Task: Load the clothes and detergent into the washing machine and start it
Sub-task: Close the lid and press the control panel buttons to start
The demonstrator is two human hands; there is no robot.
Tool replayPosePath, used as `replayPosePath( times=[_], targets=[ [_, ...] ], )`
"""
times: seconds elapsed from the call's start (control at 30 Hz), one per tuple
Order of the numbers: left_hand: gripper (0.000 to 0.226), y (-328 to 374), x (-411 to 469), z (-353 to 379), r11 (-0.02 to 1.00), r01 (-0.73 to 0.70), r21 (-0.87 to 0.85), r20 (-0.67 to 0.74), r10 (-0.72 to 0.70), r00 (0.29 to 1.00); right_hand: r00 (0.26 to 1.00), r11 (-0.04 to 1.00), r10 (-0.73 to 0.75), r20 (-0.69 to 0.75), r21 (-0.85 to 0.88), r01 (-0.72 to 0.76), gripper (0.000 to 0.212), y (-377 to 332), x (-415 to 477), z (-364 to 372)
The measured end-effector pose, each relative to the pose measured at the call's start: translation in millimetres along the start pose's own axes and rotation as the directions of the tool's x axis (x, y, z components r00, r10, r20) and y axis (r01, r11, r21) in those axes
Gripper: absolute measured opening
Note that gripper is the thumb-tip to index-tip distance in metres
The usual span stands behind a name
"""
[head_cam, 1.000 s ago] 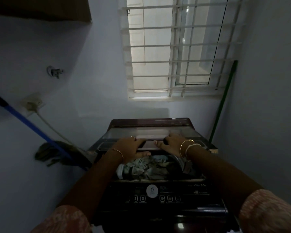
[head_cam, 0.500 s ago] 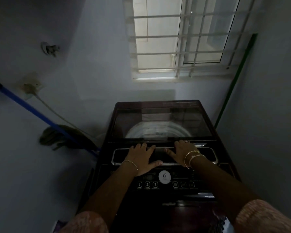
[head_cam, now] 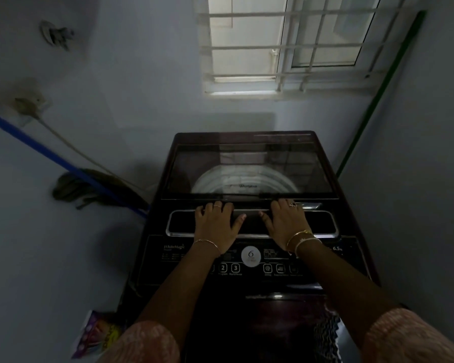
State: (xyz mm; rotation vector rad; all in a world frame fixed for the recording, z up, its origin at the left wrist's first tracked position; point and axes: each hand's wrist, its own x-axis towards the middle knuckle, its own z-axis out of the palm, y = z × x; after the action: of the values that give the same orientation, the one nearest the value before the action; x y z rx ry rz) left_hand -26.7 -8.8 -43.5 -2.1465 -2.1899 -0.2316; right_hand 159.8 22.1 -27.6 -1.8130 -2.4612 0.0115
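A dark top-loading washing machine stands in the corner under the window. Its glass lid lies flat and closed, with the pale drum rim showing through it. The clothes are hidden under the lid. My left hand and my right hand both rest palm down, fingers straight, on the front section of the lid near its handle. Just below my wrists runs the control panel, with a round white dial and numbered buttons. A colourful detergent packet lies on the floor left of the machine.
A blue-handled mop leans against the left wall beside the machine. A wall socket with a cable sits above it. A green pole stands in the right corner. A barred window is on the back wall.
The lid has come down from half folded open over the clothes to flat and closed. Both hands followed it down and now rest on its front part.
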Motion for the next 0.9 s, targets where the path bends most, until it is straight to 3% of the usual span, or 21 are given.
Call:
replayPosePath(
  times=[0.47,0.77,0.9],
  targets=[
    [0.055,2.5,4.6,8.2,0.998,0.048,0.032,-0.049,-0.047,0.998,1.000,0.997,-0.022,-0.002,0.072,0.022,0.041,6.2,2.3,6.2],
    [0.071,-2.8,3.1,-1.6,1.000,0.019,-0.004,0.032,-0.019,0.999,0.996,0.997,-0.062,0.066,0.055,0.058,0.041,5.8,8.9,-0.8],
    [0.054,-17.9,-5.0,-9.9,0.997,0.046,-0.067,0.031,-0.044,0.999,0.990,0.991,-0.132,0.048,0.033,0.130,0.037,-5.1,25.2,-14.7]
  ],
)
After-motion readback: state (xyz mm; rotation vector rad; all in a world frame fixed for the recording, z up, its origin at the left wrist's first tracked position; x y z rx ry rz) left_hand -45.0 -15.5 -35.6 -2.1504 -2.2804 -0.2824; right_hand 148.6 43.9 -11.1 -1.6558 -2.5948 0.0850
